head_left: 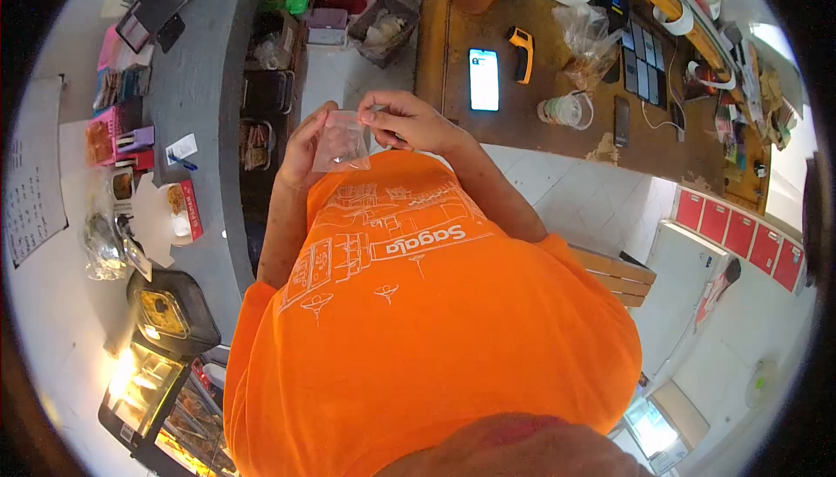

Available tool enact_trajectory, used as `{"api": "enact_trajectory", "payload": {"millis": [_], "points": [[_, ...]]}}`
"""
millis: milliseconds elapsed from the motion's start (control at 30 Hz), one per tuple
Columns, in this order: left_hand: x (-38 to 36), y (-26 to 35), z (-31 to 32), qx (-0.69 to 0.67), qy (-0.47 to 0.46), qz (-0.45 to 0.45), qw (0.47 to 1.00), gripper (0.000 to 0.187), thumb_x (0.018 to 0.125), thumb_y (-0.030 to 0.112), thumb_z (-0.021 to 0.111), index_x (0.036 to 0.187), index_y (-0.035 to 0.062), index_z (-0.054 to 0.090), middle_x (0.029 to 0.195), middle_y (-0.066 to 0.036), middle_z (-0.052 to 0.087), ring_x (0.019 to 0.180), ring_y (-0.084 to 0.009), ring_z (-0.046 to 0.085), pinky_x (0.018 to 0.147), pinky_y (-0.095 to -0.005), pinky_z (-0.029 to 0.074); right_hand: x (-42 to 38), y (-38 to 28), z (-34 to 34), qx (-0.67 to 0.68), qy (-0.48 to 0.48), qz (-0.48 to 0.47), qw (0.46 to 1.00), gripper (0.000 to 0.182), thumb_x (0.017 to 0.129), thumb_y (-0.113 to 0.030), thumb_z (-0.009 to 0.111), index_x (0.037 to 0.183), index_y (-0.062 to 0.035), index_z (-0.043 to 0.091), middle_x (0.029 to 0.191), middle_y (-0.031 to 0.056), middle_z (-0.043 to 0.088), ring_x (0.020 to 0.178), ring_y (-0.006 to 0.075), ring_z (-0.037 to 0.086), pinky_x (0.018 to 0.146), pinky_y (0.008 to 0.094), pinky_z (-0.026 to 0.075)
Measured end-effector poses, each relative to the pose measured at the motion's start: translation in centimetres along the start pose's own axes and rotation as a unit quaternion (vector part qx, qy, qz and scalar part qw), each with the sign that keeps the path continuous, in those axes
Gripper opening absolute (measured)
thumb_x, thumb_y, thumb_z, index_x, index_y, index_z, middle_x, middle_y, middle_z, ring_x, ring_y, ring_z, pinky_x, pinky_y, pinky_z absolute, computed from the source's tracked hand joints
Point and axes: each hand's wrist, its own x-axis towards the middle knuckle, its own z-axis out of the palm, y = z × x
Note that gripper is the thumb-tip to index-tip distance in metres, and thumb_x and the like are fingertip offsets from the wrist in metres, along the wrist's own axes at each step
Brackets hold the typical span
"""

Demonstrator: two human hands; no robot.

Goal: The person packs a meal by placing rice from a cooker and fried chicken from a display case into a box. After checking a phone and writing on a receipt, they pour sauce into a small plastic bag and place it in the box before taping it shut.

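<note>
A small clear plastic bag [340, 144] is held up in front of the orange shirt, between both hands. My left hand [304, 144] pinches its upper left edge, thumb near the top. On the other side, my right hand [409, 121] is closed at the bag's upper right corner, with thumb and forefinger together and the other fingers curled. Something small and dark shows low in the bag, too small to name.
On the brown table [557, 120] at the right lie a lit phone [484, 80], a yellow-black handheld device [522, 54] and a plastic cup [566, 110]. A grey counter [212, 85] runs along the left. Behind my hands, a waste basket [383, 31] stands on the floor.
</note>
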Motion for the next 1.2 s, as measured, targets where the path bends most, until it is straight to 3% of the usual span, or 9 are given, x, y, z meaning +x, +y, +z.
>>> {"api": "enact_trajectory", "payload": {"millis": [33, 167, 233, 667, 833, 967, 1033, 1133, 1200], "points": [[-0.1, 0.1, 0.6, 0.019, 0.040, -0.012, 0.999, 0.020, 0.093, 0.032, 0.051, 0.096, 0.0123, 0.050, 0.084, 0.000, 0.054, 0.078, -0.0120, 0.055, 0.065, -0.0274, 0.046, -0.1, 0.0, 0.1, 0.002, 0.001, -0.001, 1.000, 0.016, 0.098, -0.023, 0.048, 0.094, -0.0085, 0.052, 0.053, -0.0042, 0.041, 0.045, 0.0027, 0.035, 0.040, 0.0191, 0.026], [-0.2, -0.1, 1.1, 0.025, 0.037, -0.017, 0.999, 0.020, 0.094, 0.032, 0.050, 0.095, 0.0122, 0.050, 0.084, 0.000, 0.053, 0.076, -0.0118, 0.054, 0.064, -0.0260, 0.044, -0.2, 0.2, 0.6, 0.026, 0.015, 0.006, 1.000, 0.016, 0.098, -0.023, 0.048, 0.094, -0.0081, 0.052, 0.052, -0.0045, 0.039, 0.044, 0.0036, 0.033, 0.041, 0.0198, 0.026], [-0.1, 0.0, 2.0, 0.023, 0.075, 0.002, 0.997, 0.021, 0.097, 0.029, 0.043, 0.091, 0.0098, 0.049, 0.078, 0.001, 0.047, 0.073, -0.0099, 0.048, 0.065, -0.0246, 0.040, -0.1, 0.5, 0.6, 0.024, 0.019, -0.006, 1.000, 0.016, 0.098, -0.023, 0.048, 0.093, -0.0081, 0.052, 0.052, -0.0046, 0.038, 0.044, 0.0039, 0.032, 0.042, 0.0203, 0.027], [-0.3, -1.1, 1.1, 0.001, 0.061, 0.016, 0.998, 0.017, 0.097, 0.025, 0.044, 0.093, 0.0105, 0.050, 0.079, 0.001, 0.049, 0.073, -0.0106, 0.049, 0.066, -0.0253, 0.040, -0.4, 1.7, 1.0, 0.034, 0.045, -0.037, 0.998, 0.020, 0.098, -0.025, 0.049, 0.091, -0.0065, 0.053, 0.050, -0.0045, 0.036, 0.044, 0.0053, 0.031, 0.046, 0.0225, 0.030], [-0.8, -0.9, 2.3, 0.002, 0.140, 0.009, 0.990, 0.017, 0.097, 0.025, 0.046, 0.097, 0.0098, 0.051, 0.082, 0.000, 0.052, 0.077, -0.0107, 0.050, 0.069, -0.0262, 0.040, -0.3, 1.6, 1.2, 0.033, 0.051, -0.022, 0.998, 0.020, 0.097, -0.026, 0.050, 0.091, -0.0064, 0.053, 0.050, -0.0045, 0.035, 0.043, 0.0054, 0.030, 0.046, 0.0227, 0.030], [-1.1, -0.9, 1.4, -0.009, 0.095, 0.004, 0.995, 0.018, 0.097, 0.026, 0.046, 0.097, 0.0096, 0.051, 0.082, 0.000, 0.052, 0.077, -0.0110, 0.050, 0.070, -0.0263, 0.040, -0.2, 1.5, 1.5, 0.027, 0.050, -0.024, 0.998, 0.021, 0.097, -0.026, 0.050, 0.090, -0.0064, 0.053, 0.050, -0.0047, 0.035, 0.043, 0.0053, 0.030, 0.046, 0.0227, 0.029], [-1.0, -1.0, 1.6, -0.002, 0.087, 0.016, 0.996, 0.020, 0.095, 0.031, 0.050, 0.099, 0.0127, 0.053, 0.082, 0.002, 0.056, 0.072, -0.0095, 0.052, 0.058, -0.0248, 0.040, -0.2, 1.6, 1.5, 0.030, 0.050, -0.023, 0.998, 0.021, 0.097, -0.026, 0.050, 0.090, -0.0064, 0.053, 0.049, -0.0047, 0.035, 0.043, 0.0052, 0.030, 0.046, 0.0227, 0.029], [-1.1, -0.7, 1.9, 0.006, 0.090, 0.007, 0.996, 0.018, 0.097, 0.027, 0.045, 0.094, 0.0101, 0.050, 0.082, 0.000, 0.050, 0.077, -0.0104, 0.049, 0.069, -0.0259, 0.039, -0.2, 1.8, 1.3, 0.033, 0.050, -0.012, 0.998, 0.022, 0.097, -0.027, 0.051, 0.090, -0.0065, 0.052, 0.050, -0.0048, 0.034, 0.044, 0.0052, 0.030, 0.047, 0.0227, 0.030], [-1.1, -0.6, 1.5, 0.004, 0.053, 0.008, 0.999, 0.019, 0.098, 0.027, 0.044, 0.093, 0.0101, 0.050, 0.081, 0.001, 0.050, 0.077, -0.0104, 0.049, 0.069, -0.0257, 0.039, -0.2, 1.7, 1.3, 0.010, 0.060, -0.011, 0.998, 0.022, 0.097, -0.027, 0.051, 0.090, -0.0067, 0.052, 0.050, -0.0049, 0.034, 0.044, 0.0053, 0.030, 0.048, 0.0228, 0.030]]}}
